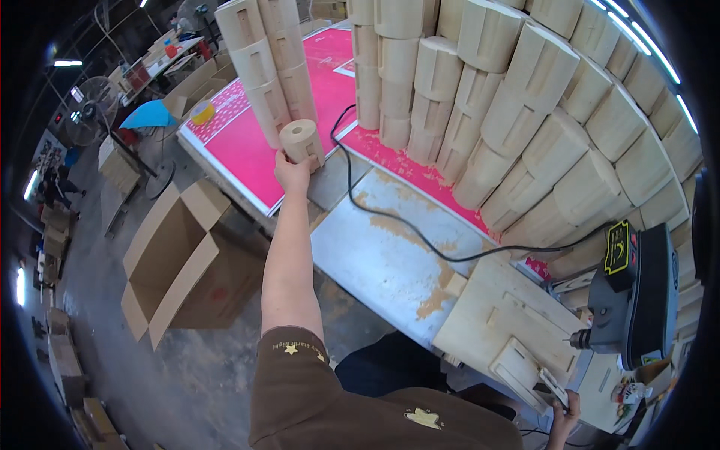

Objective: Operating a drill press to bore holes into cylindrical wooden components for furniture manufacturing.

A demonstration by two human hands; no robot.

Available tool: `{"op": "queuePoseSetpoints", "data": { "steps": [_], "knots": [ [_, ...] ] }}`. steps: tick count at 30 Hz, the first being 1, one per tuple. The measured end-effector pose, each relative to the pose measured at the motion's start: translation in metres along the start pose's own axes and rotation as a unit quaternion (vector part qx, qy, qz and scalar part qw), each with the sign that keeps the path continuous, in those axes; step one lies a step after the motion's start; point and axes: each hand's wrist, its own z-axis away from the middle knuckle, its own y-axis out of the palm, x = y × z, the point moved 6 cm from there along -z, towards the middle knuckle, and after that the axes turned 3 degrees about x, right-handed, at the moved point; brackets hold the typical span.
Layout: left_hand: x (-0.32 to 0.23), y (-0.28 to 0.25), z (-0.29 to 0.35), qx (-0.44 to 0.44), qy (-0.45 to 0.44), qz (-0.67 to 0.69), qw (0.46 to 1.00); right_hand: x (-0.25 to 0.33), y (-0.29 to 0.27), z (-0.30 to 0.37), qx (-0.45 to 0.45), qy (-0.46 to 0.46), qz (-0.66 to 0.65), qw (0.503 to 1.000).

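My left hand (293, 174) reaches far forward, its fingers closed round a pale wooden cylinder (298, 135). The cylinder stands upright with a round hole in its top and a slot in its side. Just behind it rise two stacks of similar wooden cylinders (259, 71). At the lower right my right hand (564, 421) is closed at the end of a wooden jig (480, 322), beside a slim pale piece (553, 386). Exactly what its fingers grip is partly hidden. A dark drill press (630, 292) stands over the jig, its bit pointing toward the board.
Stacked wooden cylinders (487, 112) form a wall along the back and right. A black cable (420, 238) crosses the dusty pale worktop (360, 247). Yellow tape (202, 113) lies on the pink tabletop (240, 154). An open cardboard box (202, 262) stands on the floor at left, near a fan (94, 101).
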Motion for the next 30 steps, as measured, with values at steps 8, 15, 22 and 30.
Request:
{"op": "queuePoseSetpoints", "data": {
  "steps": [8, 15, 22, 30],
  "knots": [
    [0.019, 0.060, -0.042, -0.019, -0.023, 0.005, 1.000, 0.011, 0.003, 0.004, -0.024, 0.082, -0.061, 0.994],
    [0.040, 0.074, -0.063, -0.034, 0.049, 0.031, 0.998, 0.020, 0.005, 0.002, -0.034, 0.077, -0.023, 0.996],
    [-0.044, 0.080, -0.018, 0.025, 0.042, 0.183, 0.982, 0.036, 0.001, -0.001, -0.050, 0.071, -0.017, 0.996],
    [-0.306, 0.097, 0.119, 0.278, 0.215, 0.321, 0.880, 0.042, 0.004, -0.002, -0.071, 0.060, -0.027, 0.995]
  ]
}}
